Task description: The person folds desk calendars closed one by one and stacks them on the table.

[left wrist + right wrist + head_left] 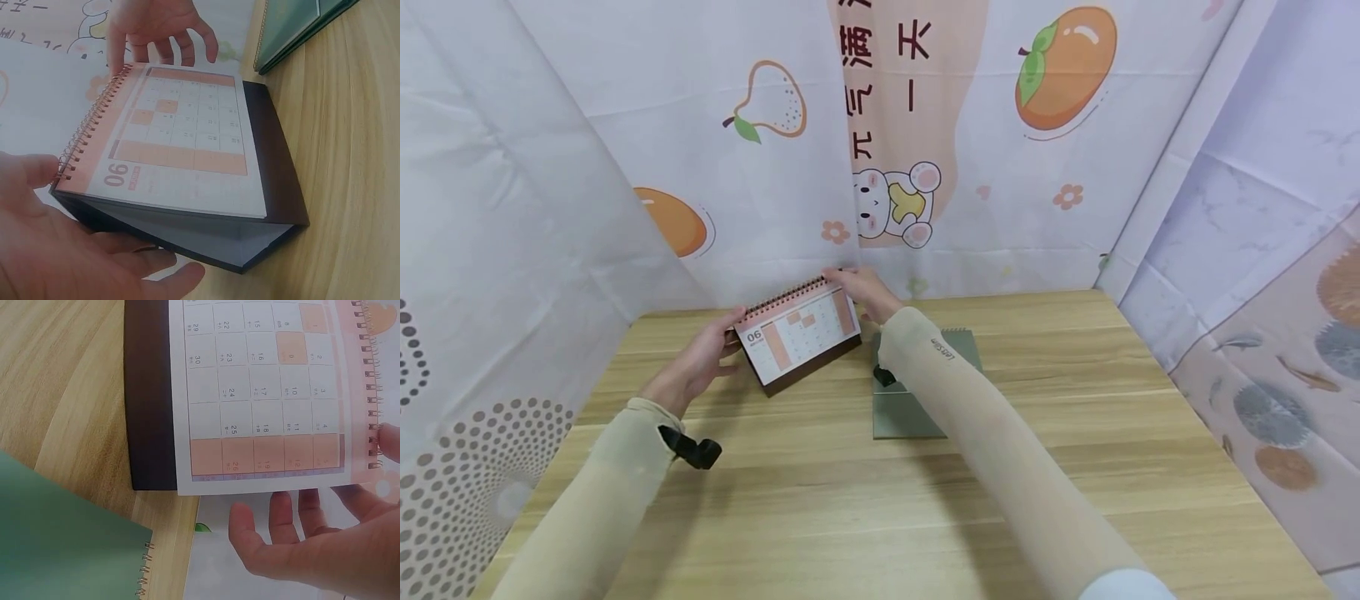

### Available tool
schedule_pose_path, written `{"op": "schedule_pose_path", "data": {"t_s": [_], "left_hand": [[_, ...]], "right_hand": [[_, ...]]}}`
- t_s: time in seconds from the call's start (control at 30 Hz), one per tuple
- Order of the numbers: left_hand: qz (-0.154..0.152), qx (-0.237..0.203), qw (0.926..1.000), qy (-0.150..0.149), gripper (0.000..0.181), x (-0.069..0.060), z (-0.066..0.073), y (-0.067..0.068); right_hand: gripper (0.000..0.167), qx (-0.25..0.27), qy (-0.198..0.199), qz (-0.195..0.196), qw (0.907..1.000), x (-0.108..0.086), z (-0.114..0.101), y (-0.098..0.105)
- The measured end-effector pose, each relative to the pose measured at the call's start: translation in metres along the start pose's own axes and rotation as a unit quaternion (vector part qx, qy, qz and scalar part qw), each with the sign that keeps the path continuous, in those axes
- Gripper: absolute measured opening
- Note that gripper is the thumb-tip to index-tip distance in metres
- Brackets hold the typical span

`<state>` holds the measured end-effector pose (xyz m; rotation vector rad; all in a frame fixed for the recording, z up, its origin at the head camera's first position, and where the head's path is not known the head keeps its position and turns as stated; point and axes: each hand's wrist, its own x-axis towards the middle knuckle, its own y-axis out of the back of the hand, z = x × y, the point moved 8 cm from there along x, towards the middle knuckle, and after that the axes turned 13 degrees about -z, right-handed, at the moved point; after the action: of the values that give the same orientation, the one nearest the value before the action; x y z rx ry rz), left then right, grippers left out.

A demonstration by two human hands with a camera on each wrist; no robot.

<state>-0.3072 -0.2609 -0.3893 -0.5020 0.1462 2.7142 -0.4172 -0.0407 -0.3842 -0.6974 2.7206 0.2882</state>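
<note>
Sleeves [1000, 446] lead to left hand [700, 358] and right hand [869, 292] holding a “06” calendar [803, 330]

A wood-grain surface [805, 517] stretches before you, a green spiral-bound pad [906, 415] lying on it, right of the desk calendar [803, 329] you hold.

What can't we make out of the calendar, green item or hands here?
Head: part of the green spiral-bound item, hidden by the right sleeve.
Head: dates on the calendar, too small to read.
Right wrist: calendar's 06 end, cut off by top edge.
Left wrist: part of the left hand, cut off by left edge.
</note>
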Motion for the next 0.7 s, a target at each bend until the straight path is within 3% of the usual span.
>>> {"op": "schedule_pose_path", "data": {"t_s": [0.23, 0.47, 0.7], "left_hand": [[-0.004, 0.002, 0.9999, -0.015, 0.072, -0.0008, 0.0049, 0.0003], [-0.008, -0.003, 0.9986, -0.053, 0.065, 0.0003, 0.0089, -0.0017], [0.002, -0.006, 0.9984, -0.056, 0.066, -0.0003, 0.0085, -0.0014]], "right_hand": [[0.060, 0.000, 0.004, -0.001, 1.0000, -0.0006, -0.0015, -0.0015], [0.068, 0.010, -0.004, -0.012, 0.9999, 0.0005, 0.0008, -0.0007], [0.056, 0.026, 0.004, -0.004, 0.9996, 0.0029, 0.0000, -0.0036]]}}
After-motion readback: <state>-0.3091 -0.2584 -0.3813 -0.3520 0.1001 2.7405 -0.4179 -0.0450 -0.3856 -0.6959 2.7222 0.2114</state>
